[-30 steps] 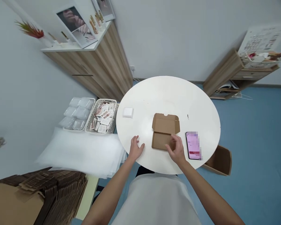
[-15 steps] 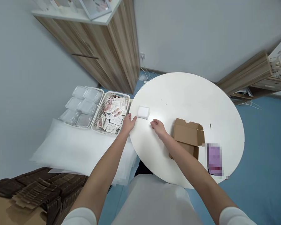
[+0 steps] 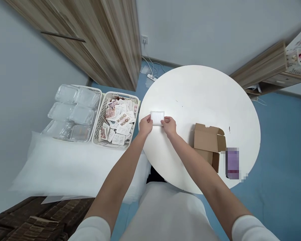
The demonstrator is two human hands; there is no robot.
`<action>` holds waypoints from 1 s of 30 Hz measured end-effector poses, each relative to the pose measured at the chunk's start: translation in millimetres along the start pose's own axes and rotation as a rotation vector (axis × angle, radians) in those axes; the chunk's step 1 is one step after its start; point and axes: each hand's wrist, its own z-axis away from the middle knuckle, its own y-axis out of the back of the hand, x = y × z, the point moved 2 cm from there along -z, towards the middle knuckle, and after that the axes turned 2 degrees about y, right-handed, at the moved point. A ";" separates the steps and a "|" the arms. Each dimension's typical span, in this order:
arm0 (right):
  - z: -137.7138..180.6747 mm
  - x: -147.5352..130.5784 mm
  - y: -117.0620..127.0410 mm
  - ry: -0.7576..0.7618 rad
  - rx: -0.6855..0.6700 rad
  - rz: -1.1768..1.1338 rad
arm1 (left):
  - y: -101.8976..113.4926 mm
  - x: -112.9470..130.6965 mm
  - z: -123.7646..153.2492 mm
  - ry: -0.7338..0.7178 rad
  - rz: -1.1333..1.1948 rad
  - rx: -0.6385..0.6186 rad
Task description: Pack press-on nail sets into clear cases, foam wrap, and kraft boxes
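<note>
A small white rectangular pack [image 3: 157, 118] with a faintly ribbed face is at the left part of the round white table [image 3: 198, 93]. My left hand [image 3: 145, 125] is closed on its left edge, and my right hand [image 3: 169, 126] pinches its right edge. Whether the pack rests on the table or is slightly lifted, I cannot tell. An open brown cardboard box [image 3: 207, 138] lies to the right of my right forearm, which hides part of it.
Left of the table, a white basket [image 3: 97, 135] holds printed cards; another basket holds clear plastic cases [image 3: 83, 114]. White translucent sheets [image 3: 65, 167] are stacked in front of them. A purple, pixelated item [image 3: 232, 164] lies near the table's right edge. A wooden cabinet [image 3: 110, 40] stands behind.
Both hands have closed in on the white pack and now grip its two sides; before, they were apart beside it. Its ribbed face now shows. The camera view has shifted.
</note>
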 end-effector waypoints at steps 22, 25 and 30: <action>151.6 107.9 172.7 0.100 -0.074 -0.400 | -90.5 8.2 212.8 0.245 0.315 -0.330; 152.0 128.3 204.8 0.097 -0.002 -0.272 | -126.5 8.4 222.5 0.118 0.142 -0.337; 140.8 141.5 234.1 0.125 0.013 0.094 | -165.7 8.2 221.4 -0.030 -0.201 -0.286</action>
